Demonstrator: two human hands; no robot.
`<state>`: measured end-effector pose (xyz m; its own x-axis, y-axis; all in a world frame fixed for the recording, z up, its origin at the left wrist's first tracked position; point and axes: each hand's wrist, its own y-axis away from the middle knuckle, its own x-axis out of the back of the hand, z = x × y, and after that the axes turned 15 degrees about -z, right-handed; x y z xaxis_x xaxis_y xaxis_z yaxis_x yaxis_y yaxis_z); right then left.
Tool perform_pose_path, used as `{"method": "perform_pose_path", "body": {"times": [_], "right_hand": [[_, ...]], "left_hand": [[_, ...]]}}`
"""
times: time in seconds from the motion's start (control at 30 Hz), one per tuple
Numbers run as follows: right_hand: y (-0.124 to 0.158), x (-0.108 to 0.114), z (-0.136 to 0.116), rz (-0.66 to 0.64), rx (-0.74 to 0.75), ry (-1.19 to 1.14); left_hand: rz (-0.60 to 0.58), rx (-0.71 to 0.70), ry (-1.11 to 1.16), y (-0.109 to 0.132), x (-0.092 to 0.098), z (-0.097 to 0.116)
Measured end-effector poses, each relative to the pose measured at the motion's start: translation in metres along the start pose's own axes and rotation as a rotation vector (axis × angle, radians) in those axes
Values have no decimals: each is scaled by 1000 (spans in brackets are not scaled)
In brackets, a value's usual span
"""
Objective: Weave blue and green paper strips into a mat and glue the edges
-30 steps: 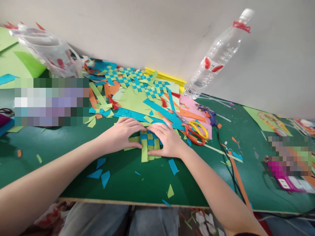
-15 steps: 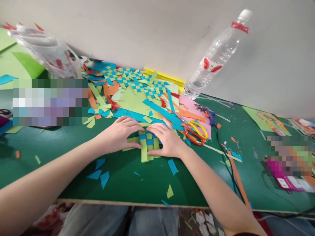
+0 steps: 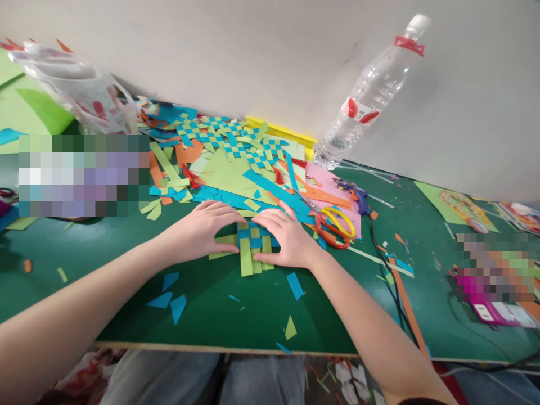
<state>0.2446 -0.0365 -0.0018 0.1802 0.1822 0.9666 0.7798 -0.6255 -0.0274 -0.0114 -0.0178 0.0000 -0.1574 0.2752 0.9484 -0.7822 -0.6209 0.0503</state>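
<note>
A small woven mat of blue and light green paper strips point(image 3: 256, 242) lies flat on the green table. Its green strip ends point toward me and out to the left. At the mat's upper left, my left hand point(image 3: 206, 230) touches it with the fingertips, the thumb held apart beside its left edge. My right hand point(image 3: 287, 236) rests on the right side, fingers spread over the upper part and thumb lower down, hiding some of the weave. Both hands have thumb and fingers apart, pinching nothing. Scissors with red and yellow handles point(image 3: 336, 225) lie right of my right hand.
Behind are finished woven pieces point(image 3: 219, 135), loose strips and red tassels point(image 3: 193, 176). A clear plastic bottle point(image 3: 371, 93) stands near the wall. At left back is a plastic-bagged cup point(image 3: 80, 90). Blue paper scraps point(image 3: 178, 309) lie in front; a black cable point(image 3: 386, 270) runs at right.
My left thumb has drawn slightly away from the mat's left edge. My right hand has barely moved, and the mat stays in place.
</note>
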Motion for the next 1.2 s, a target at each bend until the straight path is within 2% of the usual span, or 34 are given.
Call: {"method": "perform_pose_path", "body": {"times": [0.7,1.2], "right_hand": [[-1,-2,-1,-11,0,-22],[4,2,13,9,-67,-41]], "left_hand": [[14,-28,8,-1,-2,2],[-1,45,32,0,0,-7]]}}
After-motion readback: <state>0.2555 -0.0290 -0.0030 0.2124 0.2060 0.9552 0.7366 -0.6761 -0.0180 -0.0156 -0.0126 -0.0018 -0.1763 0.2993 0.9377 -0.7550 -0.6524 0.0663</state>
